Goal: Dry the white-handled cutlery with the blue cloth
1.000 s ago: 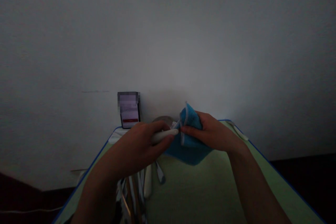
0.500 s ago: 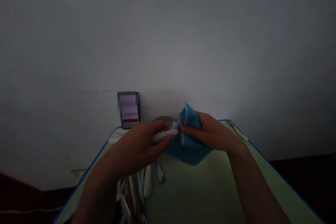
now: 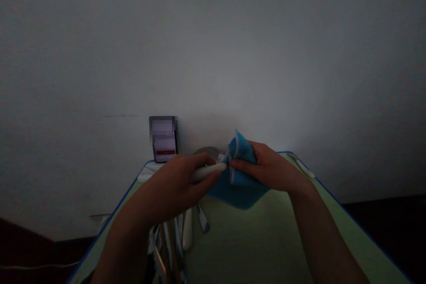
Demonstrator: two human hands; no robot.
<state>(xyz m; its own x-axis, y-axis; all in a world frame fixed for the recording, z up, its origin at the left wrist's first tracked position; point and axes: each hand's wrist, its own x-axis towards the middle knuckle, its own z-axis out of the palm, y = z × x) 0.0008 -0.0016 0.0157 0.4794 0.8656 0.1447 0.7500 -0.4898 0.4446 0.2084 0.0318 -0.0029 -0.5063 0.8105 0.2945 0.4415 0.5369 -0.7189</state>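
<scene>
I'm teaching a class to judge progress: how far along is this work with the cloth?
Possibly done: the white-handled utensil lying apart at the green table's far right, though nothing confirms it. In hand: the left hand grips a smooth white handle; the right holds a pale-edged blue cloth. Perhaps left: long brown utensils by the left forearm.

Passable stretch: green bench [image 3: 246,239] surface right of utensil row [image 3: 169,248], near side of blue cloth [image 3: 244,193]. Row blocks near-left, partly under left arm [image 3: 133,217]. Wall [image 3: 226,53] bars far side; upright phone [image 3: 165,144] stands far left, white-handled utensil [image 3: 304,168] lies along far-right edge. Air above hands open.
</scene>
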